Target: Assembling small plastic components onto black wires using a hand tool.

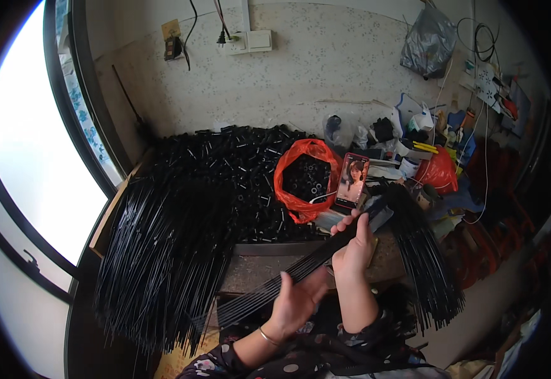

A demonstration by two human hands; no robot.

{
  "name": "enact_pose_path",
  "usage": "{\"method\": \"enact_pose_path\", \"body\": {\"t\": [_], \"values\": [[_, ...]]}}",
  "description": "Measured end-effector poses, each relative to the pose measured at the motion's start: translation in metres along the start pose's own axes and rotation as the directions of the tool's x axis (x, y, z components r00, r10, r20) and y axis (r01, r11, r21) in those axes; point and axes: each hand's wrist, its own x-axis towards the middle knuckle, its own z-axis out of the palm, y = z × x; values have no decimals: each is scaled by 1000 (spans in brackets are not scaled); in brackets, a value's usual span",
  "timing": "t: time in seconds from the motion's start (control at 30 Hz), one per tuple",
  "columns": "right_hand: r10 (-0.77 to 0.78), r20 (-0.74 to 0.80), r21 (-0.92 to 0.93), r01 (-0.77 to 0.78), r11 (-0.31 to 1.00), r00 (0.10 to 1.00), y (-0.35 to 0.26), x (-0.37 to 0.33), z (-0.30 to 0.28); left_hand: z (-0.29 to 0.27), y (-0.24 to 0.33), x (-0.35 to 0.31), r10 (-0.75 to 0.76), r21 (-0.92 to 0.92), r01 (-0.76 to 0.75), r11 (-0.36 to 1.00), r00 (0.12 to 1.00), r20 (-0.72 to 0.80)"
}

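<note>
A bundle of thin black rods (pixel 318 256) slants across in front of me, its lower left ends fanned out and its upper right end near a hanging bunch of similar rods. My right hand (pixel 353 251) is closed round the upper part of the bundle, thumb on top. Lower down, my left hand (pixel 296 304) lies against the rods with its thumb up and fingers stretched out, a little blurred. A bangle (pixel 268 336) circles the left wrist. Whether the left palm carries any rods is hard to see.
A big heap of black rods (pixel 162 265) hangs over the left table edge, another bunch (pixel 424 265) at right. Small black parts (pixel 225 164) cover the tabletop. A red plastic bag (pixel 286 167) holds small rings, beside a propped phone (pixel 353 180). Clutter and cables lie back right.
</note>
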Motion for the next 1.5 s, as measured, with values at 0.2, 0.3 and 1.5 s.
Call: {"method": "enact_pose_path", "body": {"t": [0.2,0.3,1.5], "values": [[-183,640,-334,484,809,746,-1,-36,1,73,71,-36,158,791,-612,23,783,601],[131,622,-545,307,780,772,24,-49,-55,78,100,-9,341,579,-633,-514,469,815],[534,195,-640,-305,705,823,64,-29,-113,-42,248,189,378,942,-169,-290,884,275]]}}
